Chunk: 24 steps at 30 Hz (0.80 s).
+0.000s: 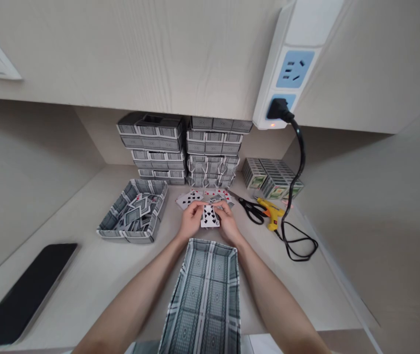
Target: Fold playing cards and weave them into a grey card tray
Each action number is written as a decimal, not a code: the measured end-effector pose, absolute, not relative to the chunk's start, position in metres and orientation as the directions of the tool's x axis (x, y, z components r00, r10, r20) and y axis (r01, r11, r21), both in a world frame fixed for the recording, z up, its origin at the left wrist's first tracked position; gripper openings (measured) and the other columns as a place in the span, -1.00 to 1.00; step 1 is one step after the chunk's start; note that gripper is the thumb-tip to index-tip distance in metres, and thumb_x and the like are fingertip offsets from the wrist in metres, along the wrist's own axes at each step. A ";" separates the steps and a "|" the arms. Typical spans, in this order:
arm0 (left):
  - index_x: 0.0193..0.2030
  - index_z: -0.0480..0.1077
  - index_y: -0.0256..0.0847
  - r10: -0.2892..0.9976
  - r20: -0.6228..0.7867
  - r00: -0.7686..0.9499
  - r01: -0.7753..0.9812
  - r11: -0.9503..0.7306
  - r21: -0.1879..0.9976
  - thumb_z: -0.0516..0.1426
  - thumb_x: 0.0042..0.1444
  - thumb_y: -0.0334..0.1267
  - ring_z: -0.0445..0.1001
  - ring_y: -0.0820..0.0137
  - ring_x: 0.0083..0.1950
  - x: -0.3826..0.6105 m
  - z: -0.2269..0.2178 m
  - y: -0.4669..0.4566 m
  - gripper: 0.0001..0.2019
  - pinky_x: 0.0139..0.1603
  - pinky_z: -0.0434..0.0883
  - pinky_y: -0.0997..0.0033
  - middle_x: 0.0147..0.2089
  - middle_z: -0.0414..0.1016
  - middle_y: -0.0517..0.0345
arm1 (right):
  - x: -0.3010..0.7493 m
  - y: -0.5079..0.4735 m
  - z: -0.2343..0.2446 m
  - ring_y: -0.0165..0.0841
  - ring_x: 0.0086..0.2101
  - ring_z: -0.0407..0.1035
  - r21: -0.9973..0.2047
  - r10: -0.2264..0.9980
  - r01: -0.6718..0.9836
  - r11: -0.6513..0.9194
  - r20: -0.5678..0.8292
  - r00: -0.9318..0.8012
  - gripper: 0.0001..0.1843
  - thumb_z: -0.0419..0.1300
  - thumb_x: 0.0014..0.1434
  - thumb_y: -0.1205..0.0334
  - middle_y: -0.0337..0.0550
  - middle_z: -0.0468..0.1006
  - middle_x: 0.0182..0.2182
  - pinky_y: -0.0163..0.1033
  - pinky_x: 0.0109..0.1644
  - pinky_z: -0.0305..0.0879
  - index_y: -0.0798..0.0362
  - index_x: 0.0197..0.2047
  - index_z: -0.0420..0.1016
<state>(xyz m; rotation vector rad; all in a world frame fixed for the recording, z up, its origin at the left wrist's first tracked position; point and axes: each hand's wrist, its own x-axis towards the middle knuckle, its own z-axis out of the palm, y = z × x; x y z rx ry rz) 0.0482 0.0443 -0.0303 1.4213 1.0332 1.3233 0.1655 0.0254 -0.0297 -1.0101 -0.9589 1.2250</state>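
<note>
My left hand (pixel 190 219) and my right hand (pixel 227 222) both pinch one playing card (pixel 209 216), a nine of spades, face up between them above the desk. Just beyond the hands, more loose cards (pixel 190 198) lie fanned on the desk, some black, some red. Between my forearms, close to me, sits an open tray made of card backs (pixel 203 295), with nothing inside it.
A second card-back tray (pixel 114 221) holding loose cards is at left. Stacks of such trays (pixel 180 147) line the back wall. Card packs (pixel 268 178), scissors (pixel 251 209) and a yellow glue gun (pixel 271 212) with black cable lie right. A dark phone (pixel 25 290) lies at left.
</note>
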 end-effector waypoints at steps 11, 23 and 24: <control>-0.35 0.42 -0.21 0.918 0.358 0.170 0.208 -0.389 0.898 -0.04 0.00 -0.33 0.37 0.50 -0.41 0.041 -0.034 0.042 -0.79 -0.40 0.30 0.54 -0.39 0.46 0.19 | 0.172 0.026 -0.025 -0.44 -0.57 0.26 -0.875 0.986 -0.462 -0.143 -0.084 -0.145 -0.78 0.12 -0.07 0.09 -0.28 0.39 -0.55 -0.34 -0.56 0.16 0.06 -0.39 0.35; -0.34 0.43 -0.24 0.945 0.315 0.092 0.116 -0.325 0.939 0.10 -0.09 -0.19 0.31 0.48 -0.43 0.040 -0.030 0.051 -0.80 -0.40 0.26 0.52 -0.46 0.38 0.19 | 0.170 0.029 -0.037 -0.50 -0.62 0.18 -0.968 0.999 -0.249 -0.034 -0.028 -0.031 -0.72 0.18 -0.12 0.02 -0.35 0.30 -0.62 -0.39 -0.59 0.14 0.04 -0.45 0.25; -0.42 0.43 -0.25 0.937 0.341 0.080 0.156 -0.350 0.924 0.10 -0.09 -0.17 0.31 0.48 -0.43 0.041 -0.032 0.051 -0.81 -0.38 0.26 0.51 -0.48 0.38 0.18 | 0.170 0.030 -0.037 -0.50 -0.62 0.18 -0.968 0.999 -0.250 -0.031 -0.025 -0.026 -0.72 0.18 -0.13 0.03 -0.36 0.29 -0.63 -0.39 -0.58 0.15 0.03 -0.46 0.24</control>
